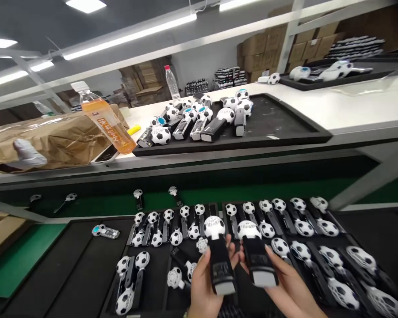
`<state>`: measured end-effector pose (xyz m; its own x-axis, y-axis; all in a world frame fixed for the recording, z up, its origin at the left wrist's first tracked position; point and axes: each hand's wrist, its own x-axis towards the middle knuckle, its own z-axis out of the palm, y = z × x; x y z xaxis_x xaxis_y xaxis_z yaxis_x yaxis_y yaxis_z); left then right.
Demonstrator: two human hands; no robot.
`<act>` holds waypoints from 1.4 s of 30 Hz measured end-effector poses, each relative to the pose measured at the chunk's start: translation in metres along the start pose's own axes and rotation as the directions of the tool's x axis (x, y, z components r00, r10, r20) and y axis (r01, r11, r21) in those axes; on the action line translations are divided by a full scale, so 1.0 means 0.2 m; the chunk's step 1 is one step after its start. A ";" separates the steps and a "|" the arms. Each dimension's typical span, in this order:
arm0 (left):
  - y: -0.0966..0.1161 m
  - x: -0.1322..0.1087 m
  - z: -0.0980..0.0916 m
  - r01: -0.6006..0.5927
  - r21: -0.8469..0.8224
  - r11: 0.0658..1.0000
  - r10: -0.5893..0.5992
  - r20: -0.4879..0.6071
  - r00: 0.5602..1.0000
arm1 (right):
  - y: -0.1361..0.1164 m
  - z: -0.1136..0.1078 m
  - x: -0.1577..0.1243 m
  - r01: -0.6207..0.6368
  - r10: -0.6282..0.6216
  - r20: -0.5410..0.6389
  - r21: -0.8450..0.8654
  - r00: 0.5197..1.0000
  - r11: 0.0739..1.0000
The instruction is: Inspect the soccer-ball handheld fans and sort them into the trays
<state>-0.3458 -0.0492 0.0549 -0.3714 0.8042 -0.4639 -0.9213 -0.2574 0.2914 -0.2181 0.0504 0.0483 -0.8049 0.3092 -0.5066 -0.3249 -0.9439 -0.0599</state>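
My left hand (204,282) grips a black handle topped with a white football-shaped head (214,226). A second such handle, with its own football head (248,229), is held in my right hand (287,285). Both pieces are upright side by side, close together, above a black tray (86,260) at the bottom of the head view. Around my hands the tray holds several more football-headed pieces (305,227), laid in rows.
Behind the tray runs a green belt (199,196) carrying a few small football pieces. Further back a white bench carries another black tray (285,119) of assembled toys, an orange drink bottle (106,119), a clear bottle (172,83) and a brown bag (53,137). Cardboard boxes stand at the rear.
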 end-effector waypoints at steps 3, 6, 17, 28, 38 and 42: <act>-0.02 -0.02 0.10 -0.073 -0.056 0.996 0.052 -0.302 0.952 | 0.03 0.00 -0.02 0.061 -0.058 -0.035 0.087 0.998 0.994; -0.05 -0.05 0.18 -0.112 -0.028 0.993 0.090 -0.420 0.903 | 0.07 -0.01 -0.03 0.081 -0.077 -0.048 0.100 0.996 0.992; -0.06 -0.15 0.14 -0.109 -0.067 0.992 0.076 -0.383 0.921 | 0.14 0.11 -0.10 0.135 -0.076 -0.262 0.216 0.962 0.967; -0.04 -0.18 0.17 -0.122 -0.054 0.991 0.091 -0.387 0.918 | 0.16 0.13 -0.10 0.081 -0.029 -0.209 0.246 0.978 0.966; -0.02 -0.18 0.14 -0.039 -0.041 0.998 0.025 -0.290 0.957 | 0.15 0.13 -0.10 0.037 -0.012 -0.163 0.147 0.987 0.988; -0.02 -0.20 0.08 0.013 0.111 0.994 -0.004 -0.082 0.997 | 0.14 0.09 -0.10 -0.024 0.024 -0.095 0.006 0.995 1.000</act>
<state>-0.3250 -0.0723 0.0849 -0.3756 0.7590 -0.5318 -0.9078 -0.1858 0.3760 -0.2208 0.0200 0.0725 -0.7618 0.2736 -0.5872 -0.3086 -0.9502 -0.0424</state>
